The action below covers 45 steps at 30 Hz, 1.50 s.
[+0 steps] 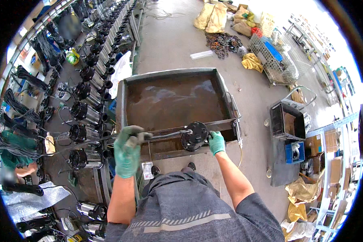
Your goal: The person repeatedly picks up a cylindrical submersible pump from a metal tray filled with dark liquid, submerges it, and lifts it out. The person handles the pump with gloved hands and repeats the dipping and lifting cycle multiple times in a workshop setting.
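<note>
My left hand (127, 151), in a green glove with dark, grimy fingers, is closed round a black cable (167, 134). The cable runs from a metal fitting on a round black end cap (194, 137) and trails off left past my hand. My right hand (216, 142), also gloved in green, pinches the cap's right edge; some of its fingers are hidden behind the rim. The cap is held over the near edge of a metal tank (127, 75) of murky brown water (173, 101).
On the left, a long rack holds several steel motors (86, 113) and coiled cables (16, 101). Another person's arm (26, 170) shows at the far left. To the right are a black crate (288, 121), a blue bin (294, 152) and a wire basket (272, 60). A hose (241, 155) hangs beside the tank.
</note>
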Motion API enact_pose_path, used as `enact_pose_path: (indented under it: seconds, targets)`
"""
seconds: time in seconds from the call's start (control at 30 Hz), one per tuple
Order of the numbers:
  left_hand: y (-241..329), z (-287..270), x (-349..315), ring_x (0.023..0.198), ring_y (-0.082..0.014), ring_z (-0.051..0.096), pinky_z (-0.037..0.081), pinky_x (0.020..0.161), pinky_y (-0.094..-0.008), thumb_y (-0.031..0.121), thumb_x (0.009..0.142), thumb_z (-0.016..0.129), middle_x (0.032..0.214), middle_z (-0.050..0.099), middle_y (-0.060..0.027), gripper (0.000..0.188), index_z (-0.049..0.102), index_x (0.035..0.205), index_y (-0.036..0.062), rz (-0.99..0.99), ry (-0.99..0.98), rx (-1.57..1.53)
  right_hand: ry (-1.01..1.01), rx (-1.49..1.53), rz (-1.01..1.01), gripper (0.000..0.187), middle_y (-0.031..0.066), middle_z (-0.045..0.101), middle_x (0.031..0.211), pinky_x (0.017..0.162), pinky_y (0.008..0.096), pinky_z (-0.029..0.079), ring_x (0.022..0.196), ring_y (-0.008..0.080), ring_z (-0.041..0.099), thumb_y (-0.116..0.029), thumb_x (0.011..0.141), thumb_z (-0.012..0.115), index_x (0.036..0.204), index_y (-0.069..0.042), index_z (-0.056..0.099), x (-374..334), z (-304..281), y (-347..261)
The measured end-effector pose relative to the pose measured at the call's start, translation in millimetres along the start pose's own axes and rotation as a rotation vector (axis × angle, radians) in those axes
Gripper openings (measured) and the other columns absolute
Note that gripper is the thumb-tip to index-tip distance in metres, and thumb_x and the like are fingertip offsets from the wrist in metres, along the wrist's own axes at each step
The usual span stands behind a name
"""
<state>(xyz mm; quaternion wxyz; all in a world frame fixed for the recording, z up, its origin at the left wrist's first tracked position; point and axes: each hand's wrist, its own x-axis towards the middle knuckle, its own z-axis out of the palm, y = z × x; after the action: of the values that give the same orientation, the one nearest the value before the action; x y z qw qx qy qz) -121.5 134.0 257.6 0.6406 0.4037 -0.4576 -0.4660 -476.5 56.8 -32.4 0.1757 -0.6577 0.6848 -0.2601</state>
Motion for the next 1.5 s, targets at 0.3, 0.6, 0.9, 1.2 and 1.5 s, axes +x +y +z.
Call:
enact_pose_path:
  seconds: [0.3,0.6,0.9,1.2,1.5]
  targets:
    - [6.8,-0.5,-11.6,0.098,-0.0106,0.061,0.049,0.089,-0.0274,0.017,0.099,0.066,0.105,0.068,-0.0022,0.020,0.067,0.113,0.0026,0.090,-0.029,0.047,-0.081,0.051,-0.201,0.037,0.0197,0.071,0.107,0.089,0.0473,0.054,0.100,0.0416,0.066,-0.008,0.078,0.071,0.116,-0.003,0.070,3.0,16.4,28.2]
    - [28.9,-23.1,-48.4,0.073,-0.0116,0.056,0.049,0.071,-0.0289,0.028,0.101,0.066,0.088,0.067,-0.0063,0.028,0.069,0.099,0.0009,0.137,0.093,0.031,-0.575,0.547,0.144,0.043,0.0041,0.069,0.122,0.087,0.0343,0.056,0.098,0.0173,0.065,-0.004,0.097,0.055,0.139,-0.012,0.059,43.6,8.7,29.2]
    - [89.0,-134.3,-121.8,0.060,-0.0125,0.054,0.040,0.052,-0.0282,0.040,0.093,0.077,0.074,0.064,-0.0063,0.038,0.064,0.082,0.0058,0.424,0.611,-0.158,-0.867,0.446,-0.346,0.054,0.0063,0.071,0.110,0.088,0.0310,0.056,0.099,0.0178,0.067,0.019,0.072,0.046,0.119,0.002,0.065,19.3,-6.9,-186.5]
    - [225.5,-297.5,-193.9,0.050,-0.0126,0.033,0.026,0.052,-0.0308,0.038,0.101,0.054,0.055,0.039,0.0006,0.037,0.061,0.081,0.0071,0.686,1.112,0.453,-1.401,0.566,-0.493,0.031,0.0014,0.063,0.090,0.057,0.0260,0.050,0.072,0.0099,0.059,0.009,0.089,0.048,0.112,-0.002,0.067,-123.0,93.7,-419.0]
    - [195.5,-443.8,-243.0,0.065,-0.0034,0.052,0.041,0.059,-0.0226,0.026,0.101,0.066,0.082,0.071,0.0011,0.026,0.076,0.104,0.0028,0.314,1.131,0.760,-1.464,0.449,-0.375,0.012,0.0049,0.064,0.083,0.061,0.0302,0.051,0.071,0.0111,0.059,-0.002,0.095,0.058,0.095,0.000,0.070,-248.5,186.5,-534.9]
